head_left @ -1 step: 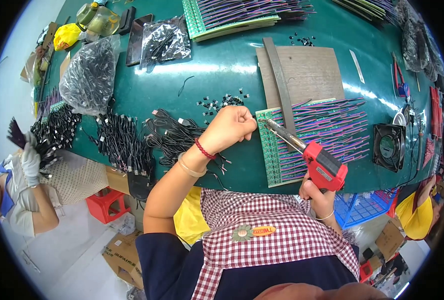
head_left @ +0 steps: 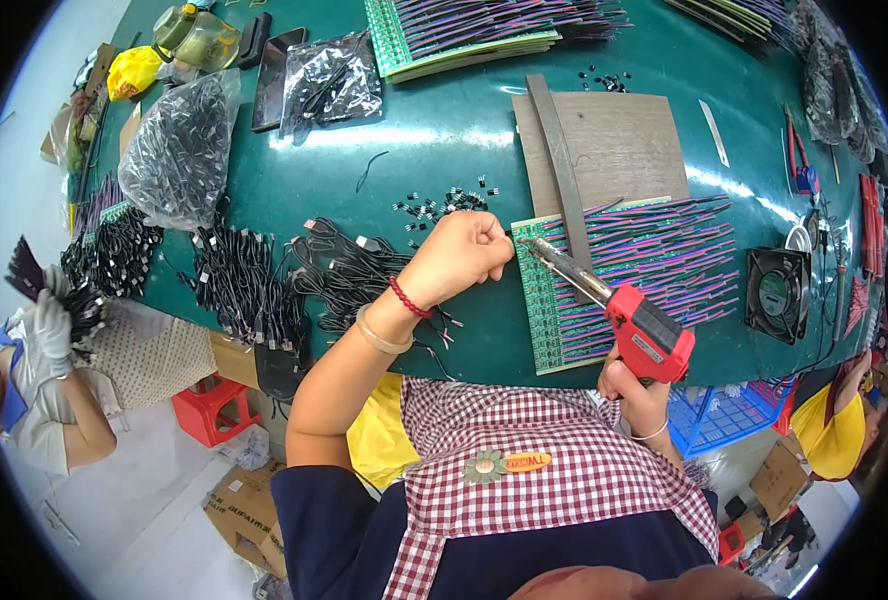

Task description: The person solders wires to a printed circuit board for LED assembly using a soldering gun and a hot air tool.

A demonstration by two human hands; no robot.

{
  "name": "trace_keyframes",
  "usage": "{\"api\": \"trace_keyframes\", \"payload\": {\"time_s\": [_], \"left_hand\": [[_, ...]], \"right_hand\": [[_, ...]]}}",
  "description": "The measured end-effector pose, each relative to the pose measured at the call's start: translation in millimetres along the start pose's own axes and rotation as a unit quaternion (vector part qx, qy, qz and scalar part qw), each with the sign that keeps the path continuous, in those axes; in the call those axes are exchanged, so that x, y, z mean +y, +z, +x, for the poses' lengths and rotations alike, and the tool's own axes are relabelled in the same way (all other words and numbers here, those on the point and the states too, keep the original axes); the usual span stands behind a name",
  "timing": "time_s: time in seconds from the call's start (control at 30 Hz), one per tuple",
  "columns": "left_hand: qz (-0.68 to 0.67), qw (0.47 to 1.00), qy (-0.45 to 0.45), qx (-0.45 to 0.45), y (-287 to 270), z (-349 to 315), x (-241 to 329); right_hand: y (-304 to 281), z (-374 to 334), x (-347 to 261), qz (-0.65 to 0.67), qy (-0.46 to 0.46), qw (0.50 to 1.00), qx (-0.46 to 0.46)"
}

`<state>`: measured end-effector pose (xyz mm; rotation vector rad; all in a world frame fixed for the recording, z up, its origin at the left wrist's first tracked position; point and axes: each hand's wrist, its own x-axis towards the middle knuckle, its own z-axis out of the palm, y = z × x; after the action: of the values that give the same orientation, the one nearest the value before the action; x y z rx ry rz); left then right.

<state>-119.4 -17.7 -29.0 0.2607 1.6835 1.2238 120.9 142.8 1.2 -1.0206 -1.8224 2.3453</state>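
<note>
My right hand (head_left: 636, 395) is wrapped round the handle of a red and black soldering gun (head_left: 649, 335). Its metal tip points up and left, to the top left corner of a green circuit board panel (head_left: 542, 335). By that same corner, my left hand (head_left: 464, 258) is closed with its fingers pinched together; whatever they hold is hidden. Rows of purple and black wires (head_left: 654, 265) run rightward from the panel. A flat metal bar (head_left: 562, 170) lies across the panel's upper part and a brown wooden board (head_left: 629, 145). Small black pinned components (head_left: 444, 207) are scattered just beyond my left hand.
Bundles of black cables (head_left: 339, 275) lie left of my forearm, near a clear bag of black parts (head_left: 182, 150). More wired panels (head_left: 464, 45) are stacked at the back. A square fan (head_left: 776, 293) stands at the right. A co-worker's gloved hand (head_left: 54, 335) holds cables at far left.
The co-worker's gloved hand at far left has shifted slightly with its cables. My own hands, the soldering gun and the panel look unmoved.
</note>
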Motion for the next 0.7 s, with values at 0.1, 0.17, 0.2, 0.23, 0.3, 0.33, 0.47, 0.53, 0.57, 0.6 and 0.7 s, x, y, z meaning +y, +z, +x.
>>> {"api": "trace_keyframes", "payload": {"time_s": [0.1,0.17,0.2,0.23,0.3,0.33,0.47,0.53,0.57,0.6,0.7], "left_hand": [[-0.009,1.0,-0.001,0.003,1.2,-0.4,0.4],[-0.012,1.0,0.0,0.007,1.9,-0.8,-0.3],[-0.015,1.0,0.002,0.01,2.1,-0.8,-0.2],[-0.016,1.0,0.002,0.01,2.3,-1.0,0.1],[-0.014,1.0,0.002,0.011,2.8,-1.1,0.3],[-0.014,1.0,0.002,0.012,3.0,-0.8,-0.1],[-0.011,1.0,0.002,0.015,3.0,-1.4,0.9],[-0.01,1.0,0.0,0.016,3.2,-1.8,1.4],[-0.011,1.0,0.0,0.013,2.9,-1.4,0.8],[-0.012,1.0,0.001,0.011,2.4,-1.2,0.4],[0.001,1.0,-0.002,0.012,2.5,-0.7,2.3]], "right_hand": [[-4.2,-1.2,3.1,0.025,0.007,1.0,-0.016],[1.3,-1.2,-1.2,-0.023,-0.007,1.0,-0.006],[-0.4,-1.7,0.8,-0.023,-0.007,1.0,-0.006],[-3.5,-2.6,4.4,-0.032,-0.016,0.999,-0.013],[-2.7,-3.4,3.8,-0.041,-0.025,0.999,-0.021],[2.0,-3.8,-1.6,-0.028,-0.02,0.999,-0.004],[5.0,-1.6,-7.9,0.002,-0.017,1.0,-0.001],[5.7,0.7,-8.6,-0.001,-0.014,1.0,-0.002],[5.9,1.3,-8.4,-0.004,-0.01,1.0,-0.004],[5.9,1.6,-7.7,-0.004,-0.01,1.0,-0.005],[5.6,1.6,-5.8,0.001,-0.008,1.0,-0.005]]}}
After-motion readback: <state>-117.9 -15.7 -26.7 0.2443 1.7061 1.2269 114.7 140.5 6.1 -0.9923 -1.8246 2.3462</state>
